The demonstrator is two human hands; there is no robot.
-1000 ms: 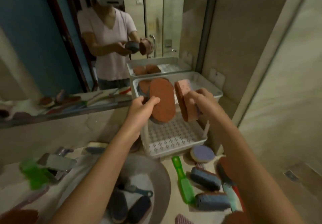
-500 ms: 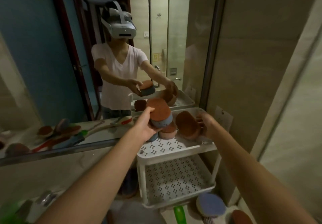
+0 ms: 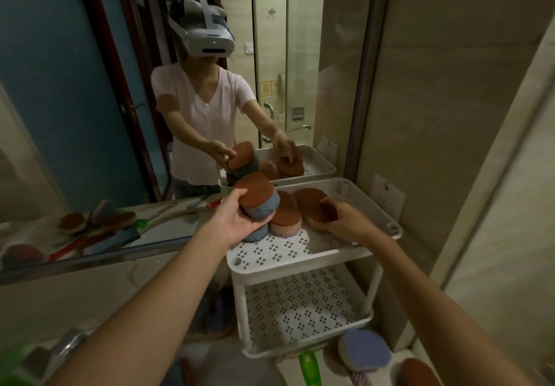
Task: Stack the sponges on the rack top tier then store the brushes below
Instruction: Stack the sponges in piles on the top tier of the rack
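On the top tier (image 3: 303, 261) of a white two-tier rack (image 3: 371, 295), beside a wall mirror (image 3: 90, 115), both hands were at work among oval sponges. Left hand (image 3: 235, 220) was closed around a blue sponge (image 3: 259, 201) with a rust-brown scouring face, held tilted above the tier and touching the sponges beneath it. Under it lay a second blue sponge (image 3: 256, 234), mostly hidden by the hand, and just beside that a pink sponge (image 3: 285, 216) with the same brown face, resting on the perforated floor of the tier. Right hand (image 3: 342, 219) gripped another brown-faced sponge (image 3: 312, 207) from above, fingers curled over its top, the sponge low in the tier near the back wall; whether it rested on the floor could not be told. The lower tier (image 3: 300, 307) showed only its perforated floor. On the counter below the rack lay a purple-faced round sponge (image 3: 365, 348), a brown one (image 3: 417, 370) at the frame's edge, and a green handle (image 3: 310, 367), its head out of view. The mirror showed the person in a light T-shirt and white headset, both arms reaching to the rack. A small yellow sign (image 3: 265, 88) appeared in the reflection, its characters too small to read; no brand or label was legible on sponges or rack.
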